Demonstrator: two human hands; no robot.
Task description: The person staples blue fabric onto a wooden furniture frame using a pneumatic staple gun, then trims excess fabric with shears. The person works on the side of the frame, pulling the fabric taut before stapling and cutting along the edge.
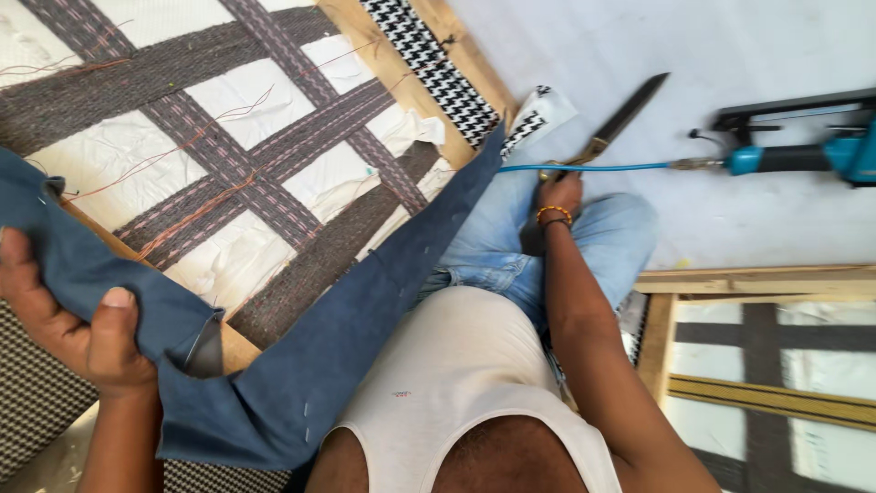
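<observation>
My left hand (78,319) grips a bunched end of dark blue fabric (347,310) at the lower left. The fabric stretches as a taut strip up to the corner of a wooden frame (365,32) crossed with grey webbing straps (228,155). My right hand (558,194), wearing a beaded bracelet, reaches out past my knee and holds large scissors (625,119) whose dark blades point up and away. The scissors lie near the far tip of the blue fabric.
A teal pneumatic tool (803,151) with a blue air hose (593,167) lies on the pale floor at the right. Black-and-white houndstooth cloth (429,64) covers the frame edge. A second wooden frame (730,283) with webbing sits at lower right.
</observation>
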